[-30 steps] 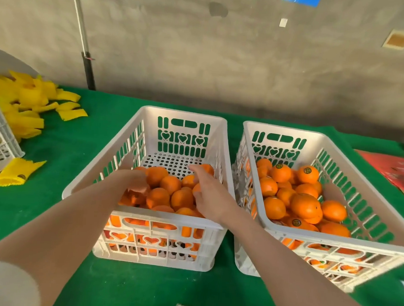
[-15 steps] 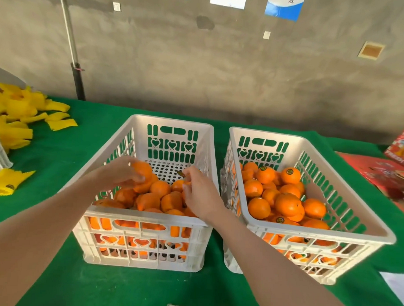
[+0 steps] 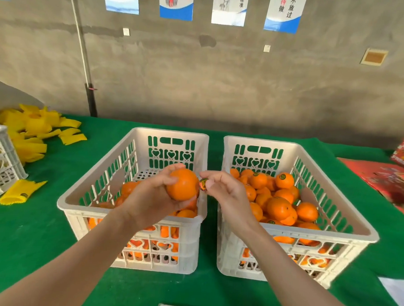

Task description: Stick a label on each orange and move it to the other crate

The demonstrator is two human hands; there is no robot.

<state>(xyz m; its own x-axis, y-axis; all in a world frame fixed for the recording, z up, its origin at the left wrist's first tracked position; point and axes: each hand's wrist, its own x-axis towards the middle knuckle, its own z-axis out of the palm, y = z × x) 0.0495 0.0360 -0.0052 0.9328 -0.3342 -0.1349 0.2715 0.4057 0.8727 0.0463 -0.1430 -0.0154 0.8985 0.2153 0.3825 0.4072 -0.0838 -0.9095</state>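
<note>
Orange (image 3: 182, 184) held above the left crate (image 3: 172, 133), near its right wall; left grip (image 3: 149, 196) curled round it from below. Right grip (image 3: 225, 190) pinches a round label (image 3: 203, 184) just beside the orange's right face; contact unclear. Right crate (image 3: 258, 141) holds labelled oranges. Both crates sit on the green worktop (image 3: 56, 239).

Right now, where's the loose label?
Head view, centre: the label is pinched in the right hand, beside the orange that the left hand holds, above the left crate's right rim.
</note>
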